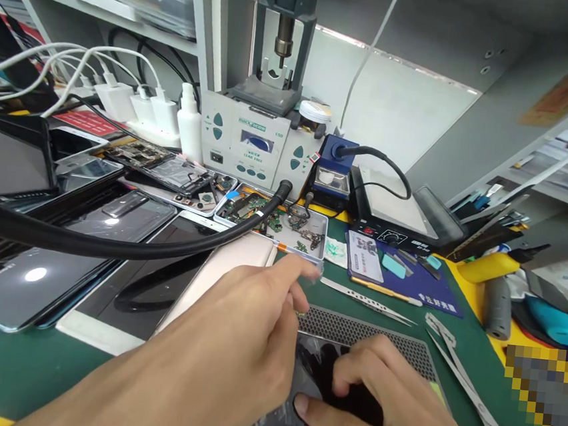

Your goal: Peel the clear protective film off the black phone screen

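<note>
My left hand (pixel 231 342) reaches forward over the green mat, its fingertips pinched close together near the front corner of a metal parts tray (pixel 312 232); whether it holds anything small I cannot tell. My right hand (pixel 377 396) rests on a dark phone (pixel 309 369) that lies on a perforated metal plate (pixel 377 332), fingers curled and thumb pressed on the glass. A gold phone back (pixel 223 267) lies just left of my left hand.
Several phones and screens (pixel 58 265) cover the left side under a thick black hose (pixel 110 240). A rework station (pixel 250 143), white bottle (pixel 189 127), blue tip cleaner (pixel 333 171) and hot plate (pixel 395 210) stand behind. Tweezers (pixel 366 301) lie on the mat.
</note>
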A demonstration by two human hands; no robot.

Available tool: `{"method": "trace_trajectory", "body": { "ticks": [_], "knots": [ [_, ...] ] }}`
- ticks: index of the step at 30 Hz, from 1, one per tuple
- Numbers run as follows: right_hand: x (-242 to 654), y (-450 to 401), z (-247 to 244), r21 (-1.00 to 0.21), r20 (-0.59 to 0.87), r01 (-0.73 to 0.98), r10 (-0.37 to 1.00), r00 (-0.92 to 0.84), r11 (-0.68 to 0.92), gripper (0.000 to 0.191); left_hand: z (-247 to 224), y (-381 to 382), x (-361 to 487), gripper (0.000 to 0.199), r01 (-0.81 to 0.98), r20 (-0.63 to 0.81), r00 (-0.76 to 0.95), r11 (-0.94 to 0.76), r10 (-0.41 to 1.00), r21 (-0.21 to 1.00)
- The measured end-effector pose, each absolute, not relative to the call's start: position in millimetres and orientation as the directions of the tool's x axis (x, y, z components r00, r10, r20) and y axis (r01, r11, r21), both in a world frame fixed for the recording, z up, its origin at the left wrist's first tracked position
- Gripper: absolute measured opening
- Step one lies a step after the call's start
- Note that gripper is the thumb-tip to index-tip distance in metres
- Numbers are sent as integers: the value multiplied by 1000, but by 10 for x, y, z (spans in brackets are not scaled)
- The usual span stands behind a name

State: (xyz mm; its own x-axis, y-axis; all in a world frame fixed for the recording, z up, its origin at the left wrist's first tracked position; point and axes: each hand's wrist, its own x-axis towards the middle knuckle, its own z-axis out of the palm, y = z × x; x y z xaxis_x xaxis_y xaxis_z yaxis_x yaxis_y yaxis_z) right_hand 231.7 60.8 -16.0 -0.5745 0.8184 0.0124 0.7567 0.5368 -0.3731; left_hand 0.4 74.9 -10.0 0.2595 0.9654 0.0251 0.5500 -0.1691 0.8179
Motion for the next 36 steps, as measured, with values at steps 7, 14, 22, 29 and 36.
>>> {"method": "trace_trajectory", "body": {
  "ticks": [7, 14, 22, 29, 36],
  "knots": [
    [2381, 556, -32, -339, 209, 639, 717, -665, 691, 42, -91, 754, 17, 33, 518, 6, 253, -141, 967, 844],
    [2365, 548, 40, -644, 154, 682, 932, -328, 347, 17, 63, 852, -17, 24, 98, -226, 372, 204, 900, 974],
    [2278, 655, 249, -950, -143, 305, 956, -255, -61, 29, 99, 867, 18, 31, -62, -212, 497, 278, 842, 959],
    [2206, 633, 315, -952, -262, 217, 941, -213, -216, 23, 143, 794, 23, 37, 62, -124, 545, 108, 829, 992],
    [2216, 561, 339, -936, -273, 274, 947, -171, -221, 30, 111, 702, 11, 49, 207, 135, 524, -279, 841, 938]
  ]
}}
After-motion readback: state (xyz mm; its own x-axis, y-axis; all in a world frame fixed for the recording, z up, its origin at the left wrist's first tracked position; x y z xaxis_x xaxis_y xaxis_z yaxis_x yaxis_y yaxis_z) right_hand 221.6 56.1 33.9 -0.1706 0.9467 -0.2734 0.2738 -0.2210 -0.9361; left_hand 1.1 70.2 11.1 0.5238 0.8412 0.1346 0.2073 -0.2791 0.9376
